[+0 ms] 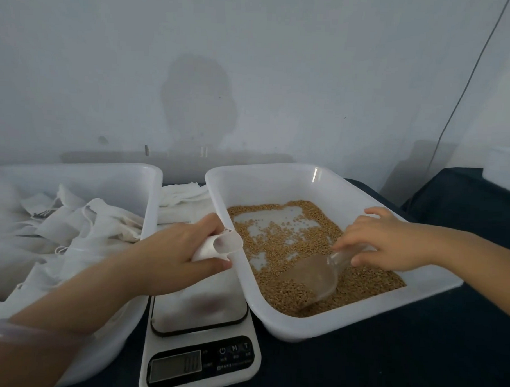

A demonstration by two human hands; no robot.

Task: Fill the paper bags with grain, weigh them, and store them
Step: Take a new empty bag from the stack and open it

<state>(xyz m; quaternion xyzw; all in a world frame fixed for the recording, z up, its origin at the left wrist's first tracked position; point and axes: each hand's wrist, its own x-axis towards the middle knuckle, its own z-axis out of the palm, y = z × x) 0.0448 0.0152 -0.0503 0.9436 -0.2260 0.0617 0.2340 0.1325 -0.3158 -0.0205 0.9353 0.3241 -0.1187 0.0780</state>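
Golden-brown grain [289,244] speckles the white tub [278,171] at three o'clock; white bags [71,226] at nine; dark navy tablecloth [416,361] beneath.

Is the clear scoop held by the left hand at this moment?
No, the right hand grips the clear scoop in the grain, while the left hand holds an open paper bag.

A dark table [386,360] carries a left tub [153,189], a right tub [329,328], a scale [199,363] between them, and loose bags [183,196] behind the scale.
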